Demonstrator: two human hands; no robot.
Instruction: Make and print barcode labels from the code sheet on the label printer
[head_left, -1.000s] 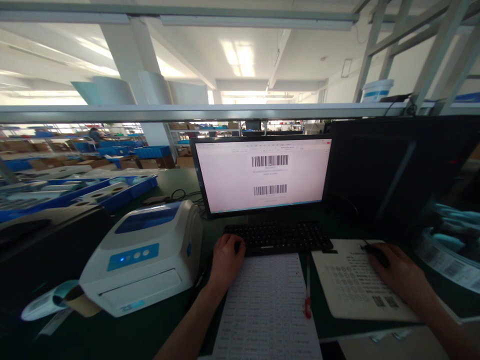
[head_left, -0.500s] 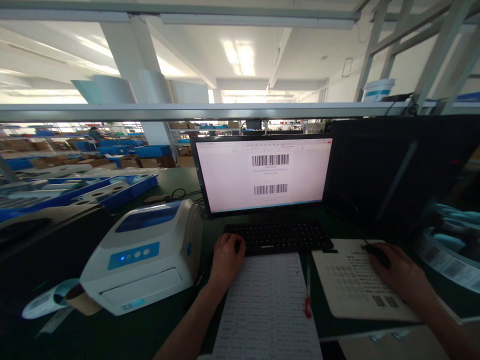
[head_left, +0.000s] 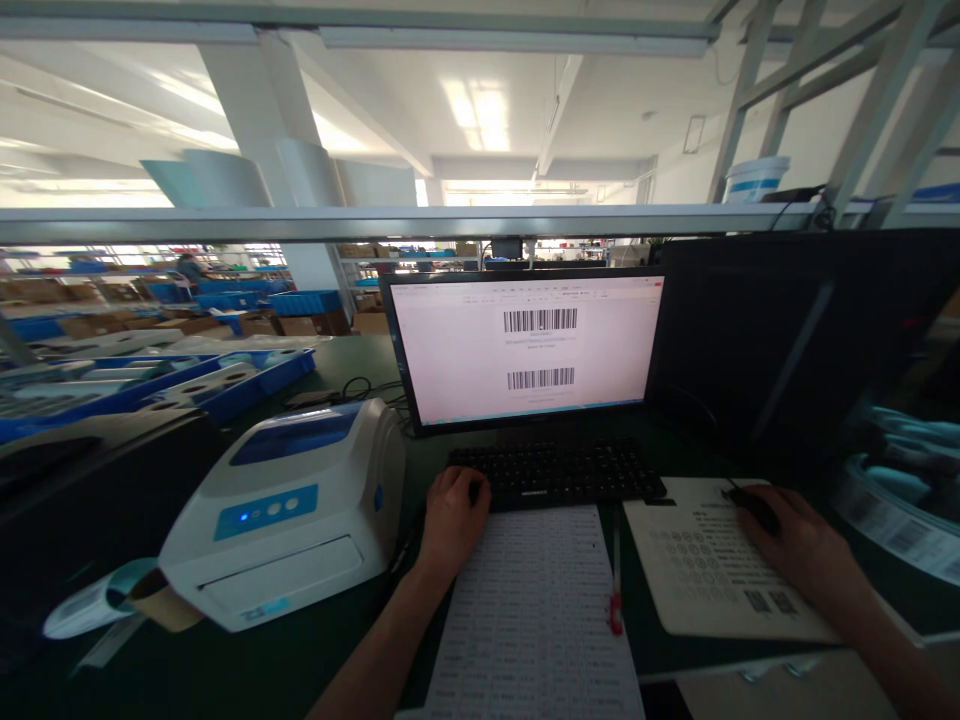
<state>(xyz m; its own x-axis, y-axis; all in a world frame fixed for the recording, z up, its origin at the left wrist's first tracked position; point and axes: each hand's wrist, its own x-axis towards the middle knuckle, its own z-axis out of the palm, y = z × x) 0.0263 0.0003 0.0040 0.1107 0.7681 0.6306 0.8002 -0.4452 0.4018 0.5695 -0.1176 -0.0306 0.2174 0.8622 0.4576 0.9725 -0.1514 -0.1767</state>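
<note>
My left hand (head_left: 452, 520) rests with curled fingers on the left end of a black keyboard (head_left: 562, 472). My right hand (head_left: 795, 545) lies cupped over a black mouse (head_left: 750, 503) on a white printed pad (head_left: 712, 575). Behind the keyboard a monitor (head_left: 525, 345) shows two barcodes on a white page. A printed sheet of small text (head_left: 536, 610) lies between my arms, and a red pen (head_left: 615, 590) lies along its right edge.
A white and blue label printer (head_left: 289, 510) stands at the left, with a label roll (head_left: 105, 600) beside it. Blue trays (head_left: 172, 385) fill the bench behind. A large black panel (head_left: 795, 340) rises at the right, with label strips (head_left: 892, 520) past it.
</note>
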